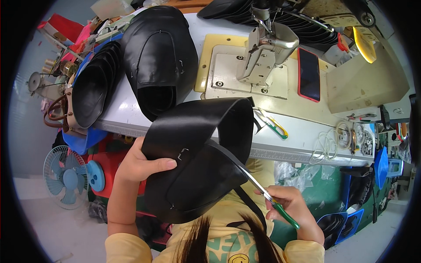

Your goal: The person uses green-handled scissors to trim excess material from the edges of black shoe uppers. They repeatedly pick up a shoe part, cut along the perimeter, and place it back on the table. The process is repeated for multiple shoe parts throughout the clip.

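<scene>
My left hand (142,164) grips a black leather boot upper (193,175) by its left side, thumb pressed on the outside near a small silver mark. The upper is tilted in front of my chest, its wide opening turned to the right. In my right hand (289,206) is a pair of scissors (283,212) with a green handle and metal blades. The blades point up and left to the upper's edge, where a narrow black strip (226,153) runs. Another strip (250,204) hangs below the upper. Whether the blades are apart I cannot make out.
A sewing machine (267,52) stands beyond the table edge (307,158), with a red-cased phone (309,74) beside it. Another black upper (160,52) stands at the left, near a nested stack (94,87). Snips (274,125) lie near the edge. A fan (68,175) stands low left.
</scene>
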Demonstrator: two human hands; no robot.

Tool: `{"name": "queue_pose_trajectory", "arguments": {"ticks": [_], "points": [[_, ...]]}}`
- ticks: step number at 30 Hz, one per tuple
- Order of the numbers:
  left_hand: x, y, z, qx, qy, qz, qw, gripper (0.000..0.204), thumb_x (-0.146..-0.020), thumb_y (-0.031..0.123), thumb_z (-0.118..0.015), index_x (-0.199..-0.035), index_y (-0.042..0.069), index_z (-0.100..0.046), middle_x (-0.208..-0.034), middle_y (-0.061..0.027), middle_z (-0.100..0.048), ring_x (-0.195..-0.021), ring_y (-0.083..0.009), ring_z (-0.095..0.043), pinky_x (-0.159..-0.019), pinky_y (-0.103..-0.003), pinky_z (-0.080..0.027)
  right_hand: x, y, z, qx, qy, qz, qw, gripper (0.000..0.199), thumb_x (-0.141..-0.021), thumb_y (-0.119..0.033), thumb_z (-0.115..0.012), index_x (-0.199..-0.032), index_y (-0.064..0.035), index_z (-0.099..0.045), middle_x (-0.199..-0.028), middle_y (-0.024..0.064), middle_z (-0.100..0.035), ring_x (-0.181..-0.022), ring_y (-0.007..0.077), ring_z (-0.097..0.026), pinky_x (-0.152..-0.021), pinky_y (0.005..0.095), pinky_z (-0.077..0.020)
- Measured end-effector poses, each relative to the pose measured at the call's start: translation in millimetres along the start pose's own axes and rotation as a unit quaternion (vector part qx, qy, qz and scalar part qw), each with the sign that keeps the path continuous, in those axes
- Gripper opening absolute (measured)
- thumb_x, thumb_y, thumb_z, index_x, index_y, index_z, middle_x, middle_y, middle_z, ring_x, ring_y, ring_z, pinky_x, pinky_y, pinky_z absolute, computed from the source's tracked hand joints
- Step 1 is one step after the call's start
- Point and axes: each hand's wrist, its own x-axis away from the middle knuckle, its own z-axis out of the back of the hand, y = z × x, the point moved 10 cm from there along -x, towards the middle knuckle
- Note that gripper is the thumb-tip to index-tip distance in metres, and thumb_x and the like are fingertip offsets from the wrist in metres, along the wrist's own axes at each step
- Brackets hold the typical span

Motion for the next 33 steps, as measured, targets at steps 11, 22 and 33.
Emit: {"name": "queue_pose_trajectory", "arguments": {"ticks": [11, 22, 33], "points": [[-0.7, 1.4, -4.2, -0.034, -0.047, 0.0, 0.998, 0.04, -0.068, 0.002, -0.072, -0.105, -0.002, -0.058, -0.097, -0.0053, -0.061, -0.089, -0.0118, -0.054, -0.081, -0.027, -0.043, 2.3, 7.1, -3.2, -0.015, -0.008, -0.024, 1.0, 0.054, -0.063, -0.016, -0.081, -0.108, 0.0022, -0.058, -0.076, 0.0018, -0.053, -0.065, 0.0061, -0.043, -0.055, 0.0192, -0.034], [-1.6, 3.5, -12.5, -0.062, -0.086, 0.035, 0.994, 0.038, -0.07, 0.002, -0.07, -0.105, -0.003, -0.058, -0.094, -0.0052, -0.062, -0.086, -0.0108, -0.054, -0.079, -0.026, -0.043, -1.7, 7.6, -6.1, -0.017, -0.013, -0.033, 0.999, 0.055, -0.062, -0.019, -0.081, -0.107, 0.0026, -0.058, -0.077, 0.0017, -0.053, -0.066, 0.0056, -0.042, -0.055, 0.0199, -0.0335], [-1.1, 9.2, -22.6, -0.102, -0.127, 0.027, 0.986, 0.035, -0.071, 0.005, -0.071, -0.101, -0.005, -0.057, -0.089, -0.0066, -0.063, -0.082, -0.0102, -0.055, -0.075, -0.025, -0.045, -5.0, -6.6, -4.4, 0.041, -0.008, -0.008, 0.999, 0.056, -0.058, -0.026, -0.082, -0.102, 0.0, -0.059, -0.071, 0.0046, -0.05, -0.062, 0.0123, -0.042, -0.055, 0.0237, -0.0336]]}}
